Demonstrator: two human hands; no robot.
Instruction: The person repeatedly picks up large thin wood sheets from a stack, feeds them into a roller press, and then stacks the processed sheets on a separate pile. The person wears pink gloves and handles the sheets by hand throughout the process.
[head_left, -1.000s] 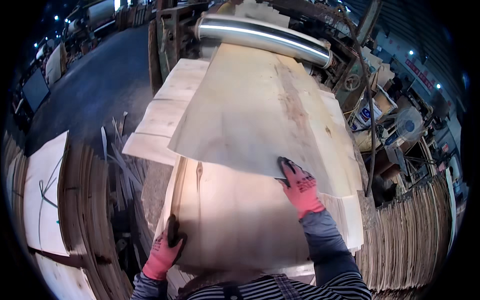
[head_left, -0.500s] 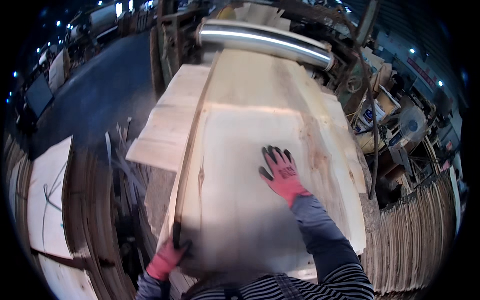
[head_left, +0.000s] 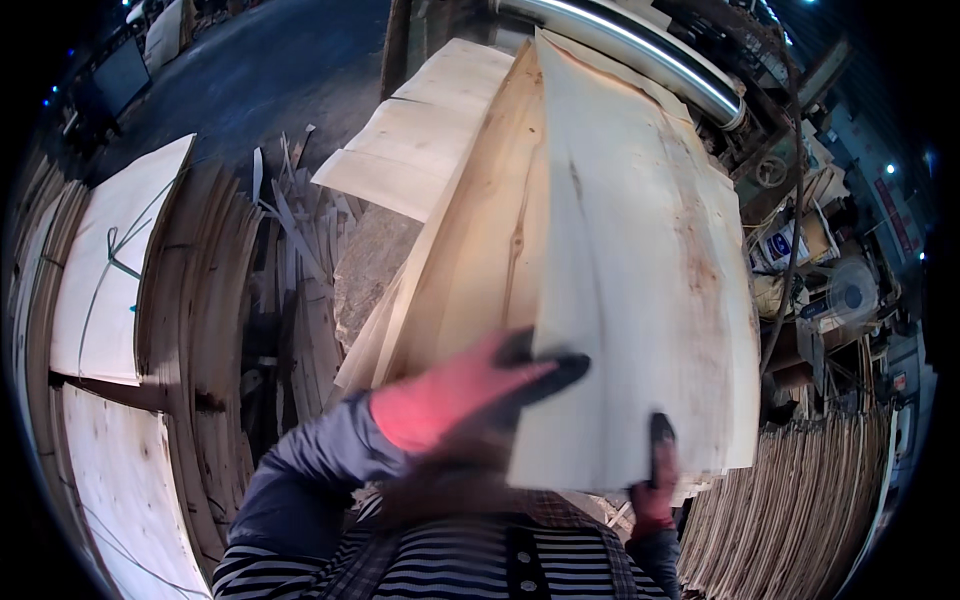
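A pale wood veneer sheet (head_left: 640, 270) lies slanted over a stack, its left edge raised off the sheet beneath. My left hand (head_left: 450, 390), in a red glove with black fingertips, is at that left edge, with a dark finger over the sheet; it is blurred. My right hand (head_left: 655, 480), gloved alike, pinches the near edge, thumb on top and the other fingers hidden underneath. Left of the raised edge, a yellower veneer sheet (head_left: 490, 230) with a dark knot shows on the stack.
A shiny metal roller (head_left: 640, 50) spans the far end. More veneer (head_left: 425, 120) juts out at the far left. Tied veneer bundles (head_left: 110, 270) stand at left, scrap strips (head_left: 295, 230) beside them. Stacked veneer (head_left: 790, 500) and a fan (head_left: 850, 290) are at right.
The top sheet's left edge has lifted and come rightward, baring the sheet below. My right hand went from flat on the sheet to its near edge. The view has shifted.
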